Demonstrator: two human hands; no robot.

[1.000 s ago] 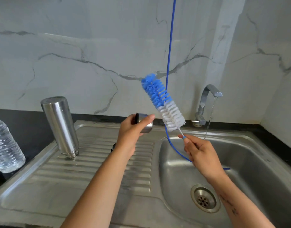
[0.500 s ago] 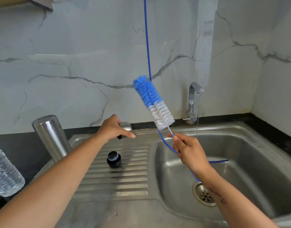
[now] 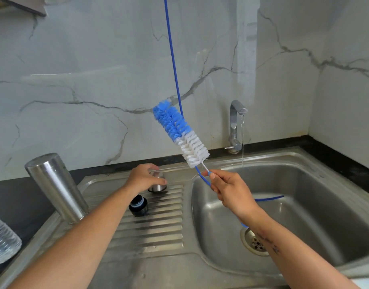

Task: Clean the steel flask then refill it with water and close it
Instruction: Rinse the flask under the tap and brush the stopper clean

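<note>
Holding the brush [image 3: 181, 133] by the top of its handle, the right hand [image 3: 231, 189] pinches it between thumb and curled fingers, bristles raised up and to the left, over the basin [image 3: 304, 205]. Judged: it is kept clear of surfaces so the wet head drips into the sink. The thin blue handle loops down behind this hand into the basin.

The left hand [image 3: 145, 179] lies on the steel cap [image 3: 157, 185], fingers draped over its top; the cap stands on the ribbed drainboard [image 3: 154, 226]. Whether the grip is firm or loosening cannot be told. Judged: the cap is being set down to drain.

Just nearer than the left hand, beside the cap but apart from it, stands the dark stopper [image 3: 138, 206], also on the ribs.

Well left of the left hand stands the flask [image 3: 55, 188], mouth down at the drainboard's edge, base uppermost. Judged: inverted to drain; contents, if any, cannot be seen. Refilling and closing are not yet done.

Further left, at the frame edge, lies a clear bottle [image 3: 3, 243]; its fill cannot be told.

Beyond the right hand, the tap [image 3: 235, 126] runs a thin stream into the basin, which holds no standing water visible.
</note>
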